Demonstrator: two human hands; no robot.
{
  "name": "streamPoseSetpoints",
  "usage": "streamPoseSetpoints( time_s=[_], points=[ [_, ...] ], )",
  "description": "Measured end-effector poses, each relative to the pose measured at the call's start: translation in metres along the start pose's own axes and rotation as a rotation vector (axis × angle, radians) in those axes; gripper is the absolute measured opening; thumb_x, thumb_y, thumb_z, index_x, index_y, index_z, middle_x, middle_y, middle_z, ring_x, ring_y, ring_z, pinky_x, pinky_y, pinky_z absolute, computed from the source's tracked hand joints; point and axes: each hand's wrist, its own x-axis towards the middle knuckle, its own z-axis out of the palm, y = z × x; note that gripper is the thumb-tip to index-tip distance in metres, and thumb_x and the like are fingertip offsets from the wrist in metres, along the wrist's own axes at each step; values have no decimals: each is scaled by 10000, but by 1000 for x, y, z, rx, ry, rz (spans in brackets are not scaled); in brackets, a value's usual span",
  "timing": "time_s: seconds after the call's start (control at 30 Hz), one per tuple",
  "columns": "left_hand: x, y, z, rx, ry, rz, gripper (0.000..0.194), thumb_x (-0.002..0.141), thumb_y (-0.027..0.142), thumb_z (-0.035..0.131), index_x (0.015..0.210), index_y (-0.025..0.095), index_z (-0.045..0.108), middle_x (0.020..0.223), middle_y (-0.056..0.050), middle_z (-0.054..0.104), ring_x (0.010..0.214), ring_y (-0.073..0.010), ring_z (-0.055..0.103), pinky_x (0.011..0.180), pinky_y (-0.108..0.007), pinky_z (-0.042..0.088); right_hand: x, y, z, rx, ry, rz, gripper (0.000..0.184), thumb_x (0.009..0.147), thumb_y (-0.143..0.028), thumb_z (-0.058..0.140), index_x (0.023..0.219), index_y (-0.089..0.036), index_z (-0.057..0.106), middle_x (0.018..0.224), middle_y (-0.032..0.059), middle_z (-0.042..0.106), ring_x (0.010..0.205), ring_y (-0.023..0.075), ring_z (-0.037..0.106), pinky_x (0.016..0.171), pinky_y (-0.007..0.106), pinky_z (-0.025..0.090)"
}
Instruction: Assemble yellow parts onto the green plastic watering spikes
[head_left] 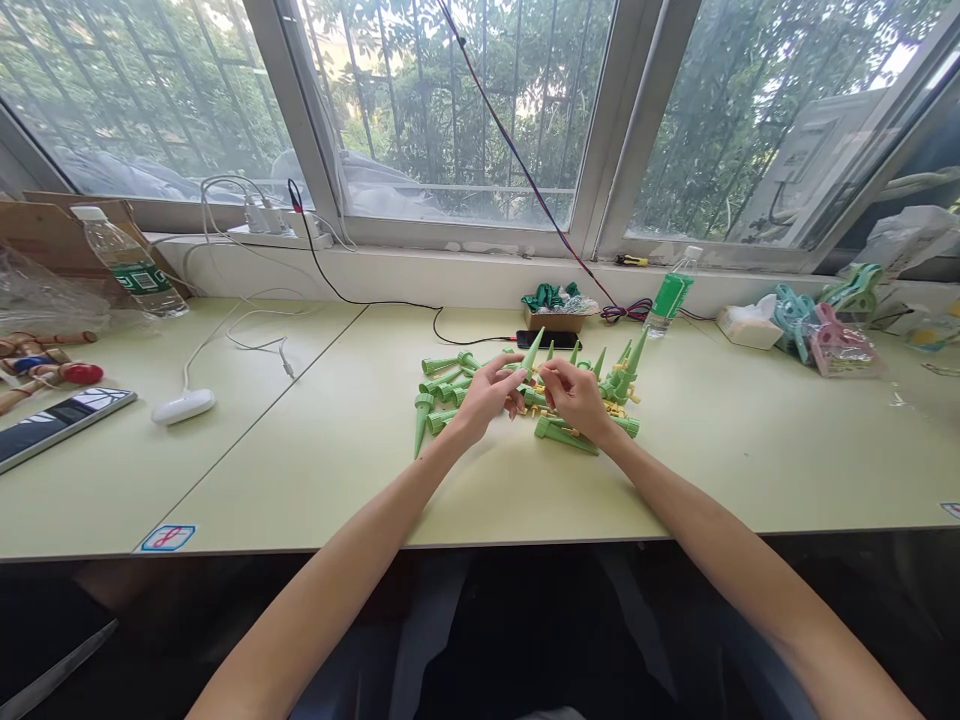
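Observation:
In the head view my left hand [491, 392] is closed around a green plastic watering spike [533, 350], its pointed end tilted upward. Right beside it, my right hand [576, 395] pinches a small yellow part [538, 369] at the spike; the fingers partly hide it. Several more green spikes [423, 425] lie to the left of my hands, mostly on their sides. Behind and right of my right hand is a pile of green spikes [621, 380], some pointing up, mixed with small yellow pieces [615, 409]. One spike [568, 436] lies just below my right hand.
A black phone [550, 340] on a cable and a small box [559, 308] stand behind the spikes. Water bottles [670, 293] are at the back right and back left. A white mouse-like device [183, 407] and a tablet-like device [60, 425] lie left; pink clips [841, 342] sit right.

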Motion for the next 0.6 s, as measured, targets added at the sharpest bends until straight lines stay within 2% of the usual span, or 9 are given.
streamPoseSetpoints(
  time_s=[0.6],
  points=[
    [0, 2, 0, -11, 6, -8, 410, 794, 372, 728, 1131, 178, 599, 848, -44, 659, 491, -84, 569, 411, -204, 420, 0, 0, 0, -12, -11, 10, 383, 973, -545, 456, 844, -209, 587, 511, -49, 473, 449, 106, 435, 501, 234, 367]
  ],
)
